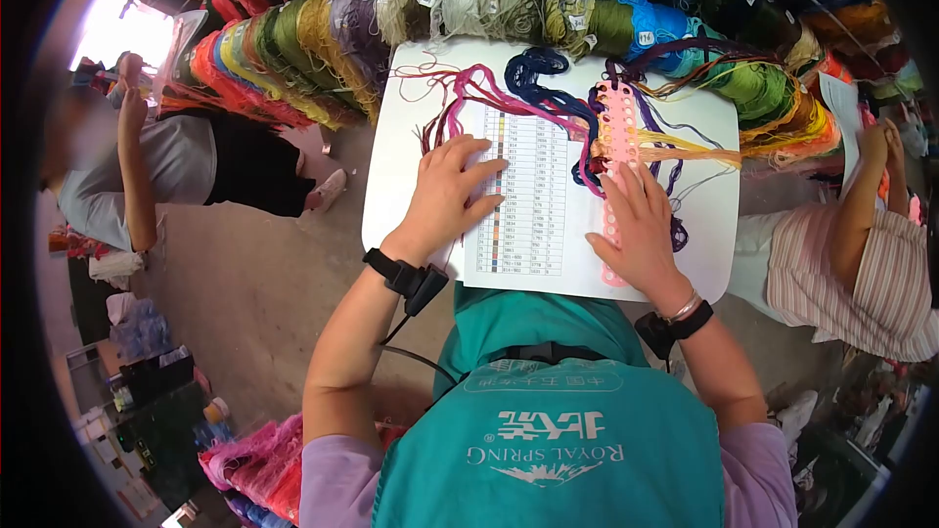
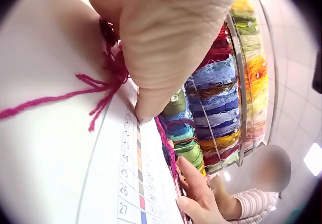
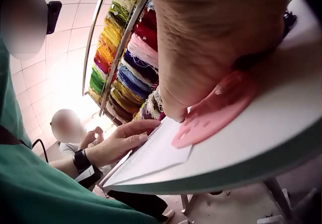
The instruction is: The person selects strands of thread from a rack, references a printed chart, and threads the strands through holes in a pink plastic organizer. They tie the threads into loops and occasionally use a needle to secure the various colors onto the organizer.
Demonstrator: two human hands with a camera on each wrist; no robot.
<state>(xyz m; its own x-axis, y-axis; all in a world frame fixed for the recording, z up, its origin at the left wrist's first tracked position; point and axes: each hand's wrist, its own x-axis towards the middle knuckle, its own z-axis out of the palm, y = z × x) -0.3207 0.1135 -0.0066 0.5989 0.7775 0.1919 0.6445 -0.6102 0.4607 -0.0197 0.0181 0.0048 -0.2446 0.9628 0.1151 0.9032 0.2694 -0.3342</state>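
Note:
A printed colour chart (image 1: 528, 235) with numbered rows lies on a white board (image 1: 704, 274). My left hand (image 1: 450, 191) rests on the chart's left side, fingers spread; in the left wrist view magenta thread (image 2: 45, 103) trails out from beneath it. To the right, my right hand (image 1: 641, 235) rests with extended fingers on a long pink strip (image 1: 616, 117) punched with holes along its edges. Its thumb touches near the strip (image 3: 201, 128) in the right wrist view. Navy (image 1: 538, 78), magenta (image 1: 469, 88) and yellow-orange threads (image 1: 694, 149) run to the strip, purple ones beside it.
Rows of coloured thread hanks (image 1: 479, 5) hang along the far edge of the board. One person (image 1: 147, 166) stands at the left, another in a striped top (image 1: 841, 264) at the right. Pink and red yarn (image 1: 259, 469) lies low at the left.

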